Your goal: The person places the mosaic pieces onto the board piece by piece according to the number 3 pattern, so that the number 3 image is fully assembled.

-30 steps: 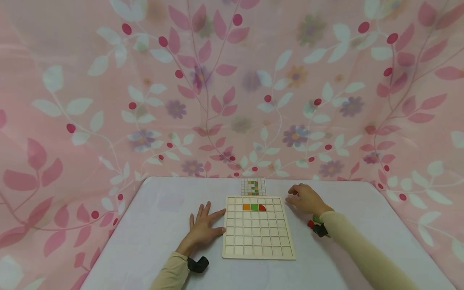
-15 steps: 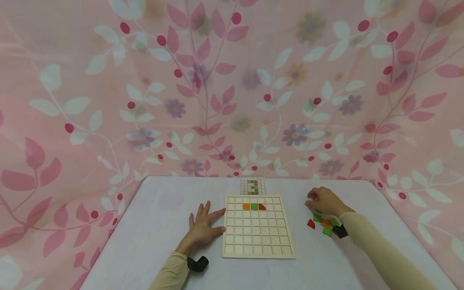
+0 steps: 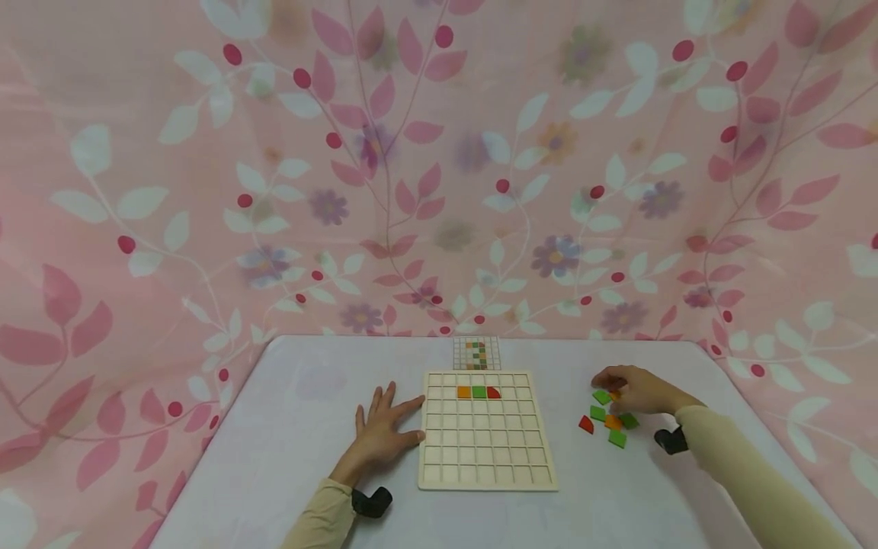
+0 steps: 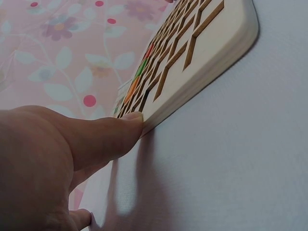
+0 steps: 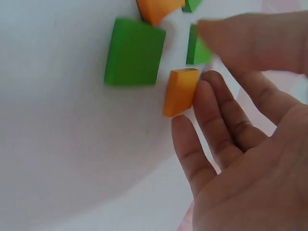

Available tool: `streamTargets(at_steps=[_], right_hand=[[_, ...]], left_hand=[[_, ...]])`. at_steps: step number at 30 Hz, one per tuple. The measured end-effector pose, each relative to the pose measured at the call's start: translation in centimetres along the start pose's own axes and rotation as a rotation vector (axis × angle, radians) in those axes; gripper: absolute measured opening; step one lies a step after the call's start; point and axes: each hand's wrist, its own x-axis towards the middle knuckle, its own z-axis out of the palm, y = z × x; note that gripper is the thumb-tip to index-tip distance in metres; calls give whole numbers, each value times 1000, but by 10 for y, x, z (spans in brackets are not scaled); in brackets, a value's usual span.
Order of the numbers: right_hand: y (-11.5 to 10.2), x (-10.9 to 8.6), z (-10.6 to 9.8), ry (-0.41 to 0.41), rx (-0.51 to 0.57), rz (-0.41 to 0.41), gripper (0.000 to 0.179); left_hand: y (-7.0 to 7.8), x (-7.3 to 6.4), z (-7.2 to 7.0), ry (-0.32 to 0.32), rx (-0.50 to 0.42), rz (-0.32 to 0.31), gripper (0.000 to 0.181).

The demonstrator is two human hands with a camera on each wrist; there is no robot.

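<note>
My left hand rests spread on the table, thumb and index tips touching the left edge of a wooden grid board. In the left wrist view, the thumb presses the board's rim. Set in the board's upper row are an orange square, a green square and a red quarter-round tile. My right hand is over loose tiles to the right. In its wrist view, loosely bent fingers lie beside an orange tile, and the thumb overlaps a green tile.
Near the right hand lie a loose red quarter-round tile and several green tiles. Behind the board is a small printed grid card with a coloured pattern. A pink floral cloth hangs behind the white table.
My right hand has moved right from beside the board to over the loose tiles, uncovering several of them. The left hand and the board stay in place.
</note>
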Motion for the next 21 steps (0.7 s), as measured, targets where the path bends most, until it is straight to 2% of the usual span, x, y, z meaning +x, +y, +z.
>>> streamTargets(at_steps=[3, 8, 13, 21], right_hand=[[6, -7, -3, 15, -10, -39, 42], [14, -14, 3, 92, -47, -53, 29], [17, -13, 11, 150, -71, -58, 29], [16, -6, 18, 155, -44, -53, 26]], left_hand=[[-1, 0, 0, 1, 4, 3, 62], [-2, 0, 1, 5, -4, 12, 61], [-3, 0, 3, 8, -3, 22, 61], [-2, -1, 1, 20, -11, 23, 62]])
